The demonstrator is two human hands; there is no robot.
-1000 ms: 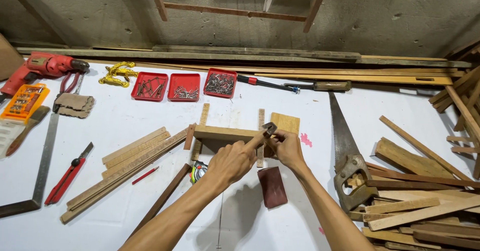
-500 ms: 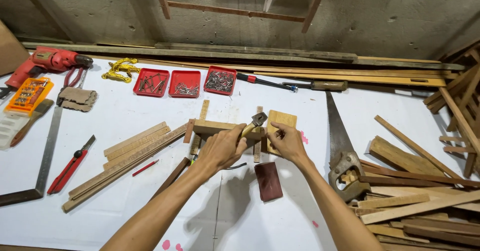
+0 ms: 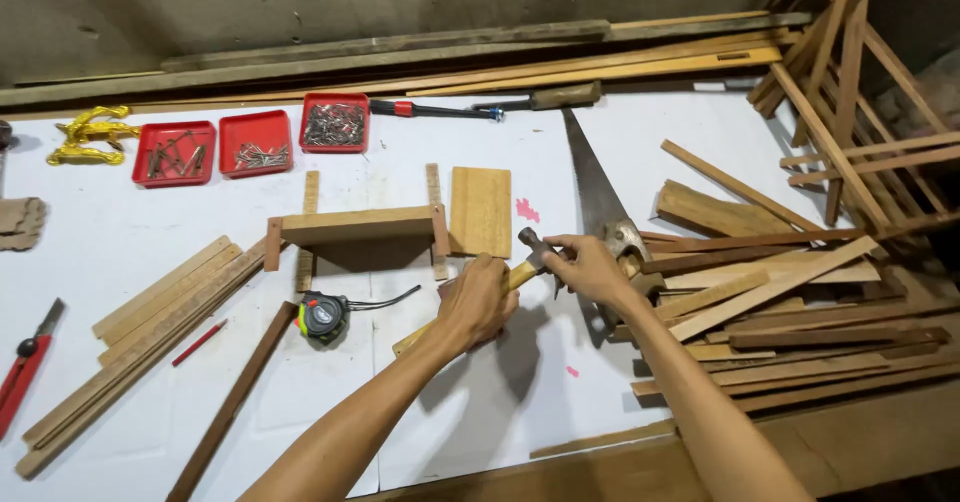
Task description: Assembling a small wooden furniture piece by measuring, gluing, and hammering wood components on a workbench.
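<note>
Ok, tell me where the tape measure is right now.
In the head view the tape measure lies on the white table, left of the left hand, just below the small wooden frame and beside a dark wood strip.

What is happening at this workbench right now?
A person holds a hammer in both hands over the white table: the left hand grips the wooden handle, the right hand is at the head. Just behind sits a small wooden frame, with a tape measure and a handsaw nearby.
</note>
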